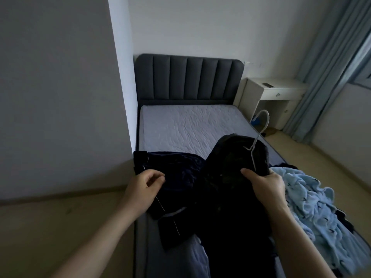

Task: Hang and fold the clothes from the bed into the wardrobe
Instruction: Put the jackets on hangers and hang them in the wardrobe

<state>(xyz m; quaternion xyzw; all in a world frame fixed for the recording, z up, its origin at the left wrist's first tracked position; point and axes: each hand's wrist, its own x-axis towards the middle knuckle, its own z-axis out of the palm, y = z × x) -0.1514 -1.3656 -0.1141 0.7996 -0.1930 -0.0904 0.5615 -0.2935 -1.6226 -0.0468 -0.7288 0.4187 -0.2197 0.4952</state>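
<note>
My right hand [265, 184] grips a black garment [230, 187] together with a white wire hanger [259, 135], whose hook sticks up above the cloth. The black garment hangs down over the foot of the bed [186, 125]. My left hand [145, 182] hovers with loosely curled fingers over a dark navy pyjama piece with white piping [174, 171] that lies on the mattress; it holds nothing. A light blue patterned garment [309, 197] lies crumpled at the bed's right edge.
A grey wall corner [120, 97] stands close on the left of the bed. Behind the mattress is a dark padded headboard [188, 79], with a white nightstand [275, 97] to its right. Blue curtains [325, 63] hang at the right.
</note>
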